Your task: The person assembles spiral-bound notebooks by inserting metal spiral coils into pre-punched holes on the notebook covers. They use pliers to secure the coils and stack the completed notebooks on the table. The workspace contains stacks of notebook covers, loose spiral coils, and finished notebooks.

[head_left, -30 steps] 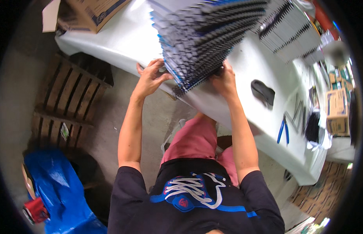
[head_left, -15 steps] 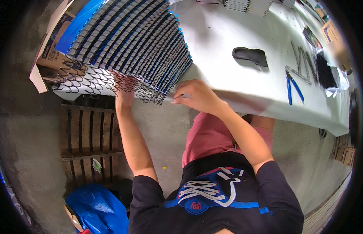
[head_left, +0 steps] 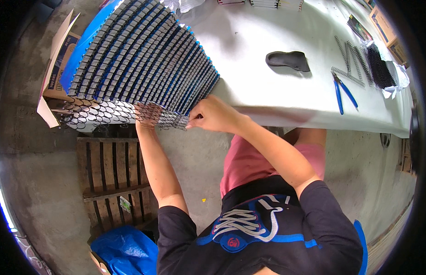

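Note:
A fanned stack of spiral-bound notebooks [head_left: 139, 59] lies at the table's left, bound with black coils. Loose ends of these spiral coils [head_left: 100, 112] stick out past the notebooks' near edge in a tangle of loops. My right hand [head_left: 216, 114] is closed at the stack's near right corner, thumb and forefinger pinching a coil end. Beneath the protruding coils sits my left hand [head_left: 149, 112]; the loops and the stack cover its fingers, so their state is hidden.
Blue-handled cutting pliers [head_left: 344, 93] lie at the table's right beside loose spiral coils [head_left: 355, 59] and a black coil bundle [head_left: 380, 68]. A dark sole-shaped piece [head_left: 288, 61] is mid-table. An open cardboard box [head_left: 62, 68] stands left; a wooden pallet [head_left: 114, 172] is below.
My right hand has moved left and slightly down, from beside the stack's corner onto the coil ends. My left hand stays under the coils. The whole view has shifted slightly.

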`<state>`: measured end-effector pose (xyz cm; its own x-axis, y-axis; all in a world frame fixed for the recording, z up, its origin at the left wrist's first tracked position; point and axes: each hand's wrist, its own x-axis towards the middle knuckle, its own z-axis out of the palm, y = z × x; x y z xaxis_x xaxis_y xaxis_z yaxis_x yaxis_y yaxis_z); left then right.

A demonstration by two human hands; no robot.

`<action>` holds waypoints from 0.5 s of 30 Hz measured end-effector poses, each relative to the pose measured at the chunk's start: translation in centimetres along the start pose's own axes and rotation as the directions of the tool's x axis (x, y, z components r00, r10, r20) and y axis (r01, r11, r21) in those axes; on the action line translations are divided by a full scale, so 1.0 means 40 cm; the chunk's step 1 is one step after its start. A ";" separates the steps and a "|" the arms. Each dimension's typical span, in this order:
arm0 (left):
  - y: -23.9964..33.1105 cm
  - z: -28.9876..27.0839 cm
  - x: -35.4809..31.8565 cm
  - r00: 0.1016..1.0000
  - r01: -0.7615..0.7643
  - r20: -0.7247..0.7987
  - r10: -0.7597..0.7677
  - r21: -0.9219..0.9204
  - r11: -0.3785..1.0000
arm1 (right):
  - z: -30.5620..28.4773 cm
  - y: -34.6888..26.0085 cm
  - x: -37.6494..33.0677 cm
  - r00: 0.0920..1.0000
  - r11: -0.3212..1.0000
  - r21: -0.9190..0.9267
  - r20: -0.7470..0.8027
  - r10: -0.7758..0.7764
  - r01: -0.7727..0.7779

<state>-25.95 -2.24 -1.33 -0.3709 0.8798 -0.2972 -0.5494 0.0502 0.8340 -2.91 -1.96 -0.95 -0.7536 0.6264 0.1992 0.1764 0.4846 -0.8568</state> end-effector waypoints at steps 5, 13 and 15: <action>0.025 0.053 -0.023 0.986 0.091 -0.140 -0.096 -0.042 0.995 | 0.013 -0.005 0.016 1.000 0.986 -0.165 0.009 0.004 -0.003; 0.008 -0.026 0.021 0.992 0.052 0.115 -0.059 0.062 0.997 | 0.016 -0.034 0.041 0.977 0.950 -0.254 0.063 0.205 -0.182; 0.005 -0.063 0.063 0.990 0.073 0.123 -0.069 -0.027 0.997 | 0.014 -0.042 0.045 0.972 0.947 -0.249 0.062 0.226 -0.204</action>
<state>-28.88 -1.22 -3.09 -0.2374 0.9256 -0.2950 -0.5950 0.1014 0.7973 -4.92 -2.01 0.58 -0.7321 0.6805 -0.0296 0.4787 0.4830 -0.7332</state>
